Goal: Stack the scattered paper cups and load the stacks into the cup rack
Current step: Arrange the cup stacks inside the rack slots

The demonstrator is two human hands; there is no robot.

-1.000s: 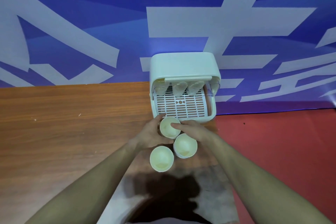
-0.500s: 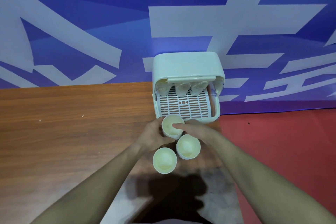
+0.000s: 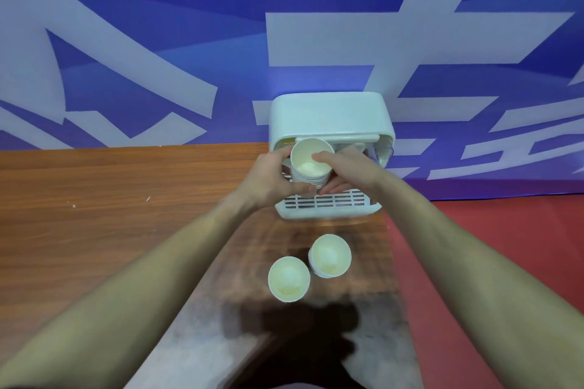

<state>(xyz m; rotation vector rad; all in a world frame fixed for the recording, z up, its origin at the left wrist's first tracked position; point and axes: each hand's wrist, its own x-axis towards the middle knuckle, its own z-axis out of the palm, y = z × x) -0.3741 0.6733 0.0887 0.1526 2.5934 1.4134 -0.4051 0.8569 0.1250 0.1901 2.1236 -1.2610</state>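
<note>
A stack of cream paper cups [image 3: 308, 164] is held tilted in front of the open mouth of the white cup rack [image 3: 328, 117], above its slotted tray [image 3: 328, 200]. My left hand [image 3: 268, 180] grips the stack from the left and below. My right hand [image 3: 344, 167] holds its rim and right side. Two more cup stacks stand upright on the wooden table, one at the left [image 3: 288, 278] and one at the right [image 3: 329, 255], nearer to me than the rack. Cups inside the rack are mostly hidden by my hands.
The rack stands at the far right end of the wooden table [image 3: 110, 205], against a blue and white banner wall [image 3: 158, 57]. Red floor [image 3: 489, 246] lies past the table's right edge. A dark shadow falls on the near table edge.
Both hands lifted the held cup stack off the table, up and away from me, to the rack's opening. The other two stacks stayed in place. My head view shifted.
</note>
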